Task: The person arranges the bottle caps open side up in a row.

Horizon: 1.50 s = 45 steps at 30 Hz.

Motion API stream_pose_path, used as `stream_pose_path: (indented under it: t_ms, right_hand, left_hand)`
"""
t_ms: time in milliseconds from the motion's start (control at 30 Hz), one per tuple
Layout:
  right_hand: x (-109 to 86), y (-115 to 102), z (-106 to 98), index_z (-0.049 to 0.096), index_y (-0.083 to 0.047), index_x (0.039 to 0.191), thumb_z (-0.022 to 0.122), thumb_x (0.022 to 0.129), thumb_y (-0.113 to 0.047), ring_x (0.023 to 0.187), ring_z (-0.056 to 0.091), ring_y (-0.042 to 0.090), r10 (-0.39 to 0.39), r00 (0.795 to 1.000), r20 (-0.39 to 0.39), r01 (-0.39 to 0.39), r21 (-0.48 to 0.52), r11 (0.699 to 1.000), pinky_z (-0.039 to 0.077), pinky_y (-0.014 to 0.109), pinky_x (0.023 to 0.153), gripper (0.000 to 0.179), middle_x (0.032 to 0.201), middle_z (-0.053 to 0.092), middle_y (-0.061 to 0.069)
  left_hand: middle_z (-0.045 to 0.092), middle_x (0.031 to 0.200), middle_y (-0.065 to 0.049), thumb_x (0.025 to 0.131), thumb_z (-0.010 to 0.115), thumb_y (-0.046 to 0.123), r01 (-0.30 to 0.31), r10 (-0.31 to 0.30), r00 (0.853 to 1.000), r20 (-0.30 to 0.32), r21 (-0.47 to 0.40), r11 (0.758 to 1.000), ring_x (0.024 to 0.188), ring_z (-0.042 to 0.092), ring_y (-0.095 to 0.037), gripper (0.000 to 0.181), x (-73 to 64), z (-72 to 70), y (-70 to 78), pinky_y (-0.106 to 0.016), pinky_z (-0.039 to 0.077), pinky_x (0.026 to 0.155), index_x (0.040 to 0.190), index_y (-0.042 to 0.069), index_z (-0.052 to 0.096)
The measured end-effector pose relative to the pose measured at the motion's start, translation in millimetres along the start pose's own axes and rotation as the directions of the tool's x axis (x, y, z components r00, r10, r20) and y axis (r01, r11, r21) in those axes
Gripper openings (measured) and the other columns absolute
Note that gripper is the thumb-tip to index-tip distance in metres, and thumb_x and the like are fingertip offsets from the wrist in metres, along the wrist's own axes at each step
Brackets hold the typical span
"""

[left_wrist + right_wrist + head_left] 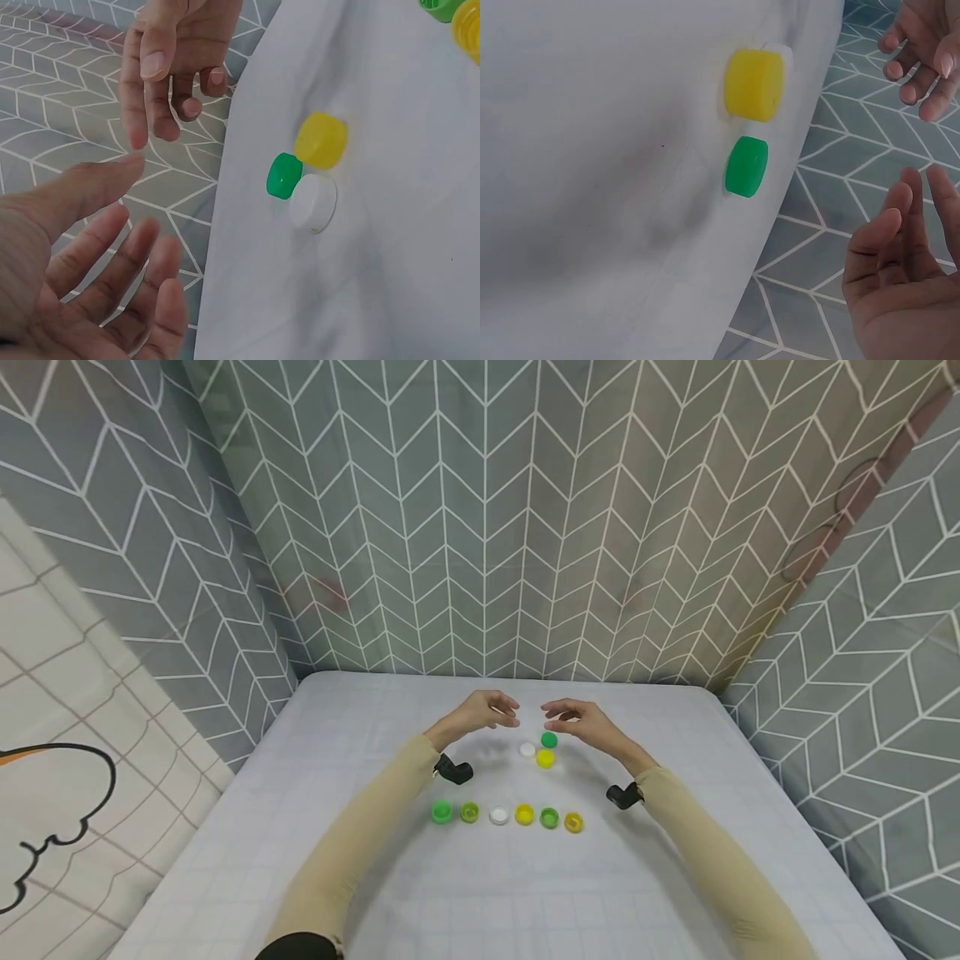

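Three bottle caps sit close together on the white table: a green cap [549, 740], a white cap [528, 749] and a yellow cap [545, 759]. Above and to the left of them hovers my left hand [487, 710], fingers loosely bent and holding nothing. My right hand [583, 722] hangs just above and right of the green cap, also holding nothing. In the left wrist view both hands face each other with a gap between their fingertips. The right wrist view shows the yellow cap [754, 85] partly hiding the white one, with the green cap [747, 166] beside it.
Nearer the body, a row of several caps lies on the table, from a green cap [442, 812] at the left through a white cap [498, 815] to a yellow cap [573, 822] at the right. A grey patterned curtain [487, 527] stands behind the table's far edge.
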State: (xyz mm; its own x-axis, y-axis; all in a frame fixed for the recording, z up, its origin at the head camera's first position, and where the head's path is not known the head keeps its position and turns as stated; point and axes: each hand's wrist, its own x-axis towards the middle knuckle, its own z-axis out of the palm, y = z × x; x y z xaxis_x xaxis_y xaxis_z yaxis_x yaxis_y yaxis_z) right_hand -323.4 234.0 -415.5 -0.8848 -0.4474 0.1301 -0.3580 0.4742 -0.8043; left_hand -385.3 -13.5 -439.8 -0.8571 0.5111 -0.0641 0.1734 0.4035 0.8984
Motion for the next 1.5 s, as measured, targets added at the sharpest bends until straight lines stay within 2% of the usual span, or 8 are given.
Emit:
stream_pose_path:
  t_ms: [100, 300, 467, 833, 1000, 1133, 1333, 1500]
  right_hand:
    - [4.4, -0.2, 1.3, 0.056, -0.006, 0.121, 0.065, 0.084, -0.021, 0.103, 0.051, 0.035, 0.014, 1.000, 0.015, -0.014, 0.022, 1.000, 0.046, 0.041, 0.081, 0.041, 0.119, 0.054, 0.024]
    - [17.4, 26.8, 10.8, 0.055, -0.007, 0.122, 0.067, 0.082, -0.029, 0.100, 0.052, 0.029, 0.029, 0.999, 0.024, -0.028, -0.022, 0.999, 0.046, 0.035, 0.080, 0.047, 0.118, 0.056, 0.016]
    - [21.6, 41.4, 21.1, 0.057, -0.006, 0.119, 0.070, 0.080, -0.024, 0.096, 0.053, 0.028, 0.032, 0.998, 0.047, -0.029, -0.049, 0.998, 0.046, 0.035, 0.077, 0.045, 0.118, 0.056, 0.015]
    - [25.2, 50.1, 37.0, 0.061, -0.008, 0.114, 0.072, 0.078, -0.027, 0.084, 0.051, 0.025, 0.074, 0.993, 0.087, -0.063, -0.126, 0.990, 0.043, 0.029, 0.067, 0.043, 0.106, 0.057, 0.011]
    - [25.6, 50.6, 43.0, 0.062, -0.005, 0.112, 0.073, 0.077, -0.023, 0.083, 0.050, 0.021, 0.121, 0.988, 0.100, -0.102, -0.174, 0.979, 0.043, 0.028, 0.070, 0.041, 0.103, 0.057, 0.010]
    - [27.1, 48.4, 45.3, 0.065, -0.004, 0.108, 0.072, 0.077, -0.020, 0.088, 0.051, 0.020, 0.137, 0.986, 0.096, -0.113, -0.221, 0.969, 0.043, 0.030, 0.076, 0.035, 0.102, 0.057, 0.010]
    - [31.1, 58.3, 45.4, 0.069, -0.008, 0.101, 0.073, 0.076, -0.027, 0.082, 0.049, 0.016, 0.058, 0.995, 0.082, -0.035, -0.254, 0.967, 0.043, 0.028, 0.071, 0.031, 0.093, 0.055, 0.005]
    - [29.9, 58.6, 48.8, 0.069, -0.007, 0.099, 0.073, 0.076, -0.024, 0.081, 0.049, 0.017, 0.061, 0.995, 0.080, -0.037, -0.280, 0.959, 0.043, 0.028, 0.068, 0.029, 0.093, 0.054, 0.006]
  left_hand:
    - [0.064, 0.097, 0.002, 0.075, 0.075, 0.028, 0.005, -0.005, 1.000, -0.009, -0.003, 1.000, 0.088, 0.060, -0.014, 0.037, 3.8, 2.6, -1.2, -0.032, 0.048, 0.076, 0.107, 0.018, 0.062]
    - [0.065, 0.091, 0.000, 0.073, 0.076, 0.026, 0.017, -0.017, 1.000, -0.003, 0.032, 0.999, 0.083, 0.061, -0.014, 0.045, 11.8, 11.9, -7.1, -0.034, 0.049, 0.075, 0.112, 0.008, 0.061]
    - [0.064, 0.090, 0.001, 0.070, 0.078, 0.027, 0.052, -0.053, 0.999, 0.010, 0.084, 0.995, 0.083, 0.060, -0.013, 0.040, 13.9, 20.6, -11.9, -0.031, 0.049, 0.075, 0.105, 0.014, 0.064]
    - [0.064, 0.084, 0.000, 0.071, 0.078, 0.020, 0.050, -0.057, 0.998, 0.034, 0.197, 0.979, 0.076, 0.058, -0.014, 0.037, 14.8, 35.1, -16.0, -0.028, 0.047, 0.071, 0.104, 0.012, 0.064]
    - [0.064, 0.083, 0.002, 0.070, 0.079, 0.021, 0.050, -0.072, 0.995, 0.075, 0.266, 0.963, 0.076, 0.057, -0.011, 0.038, 17.0, 40.2, -22.5, -0.026, 0.046, 0.072, 0.105, 0.012, 0.066]
    - [0.065, 0.081, 0.004, 0.071, 0.078, 0.020, 0.042, -0.069, 0.995, 0.073, 0.317, 0.947, 0.074, 0.055, -0.010, 0.034, 19.0, 42.9, -24.1, -0.025, 0.045, 0.070, 0.102, 0.011, 0.069]
    - [0.065, 0.080, 0.004, 0.071, 0.077, 0.016, 0.043, -0.062, 0.997, 0.044, 0.352, 0.935, 0.072, 0.054, -0.011, 0.030, 17.0, 47.2, -20.9, -0.023, 0.044, 0.065, 0.099, 0.010, 0.070]
    - [0.063, 0.077, 0.003, 0.071, 0.077, 0.014, 0.037, -0.054, 0.998, 0.040, 0.351, 0.935, 0.068, 0.052, -0.010, 0.027, 13.3, 51.1, -20.9, -0.021, 0.042, 0.061, 0.096, 0.009, 0.070]
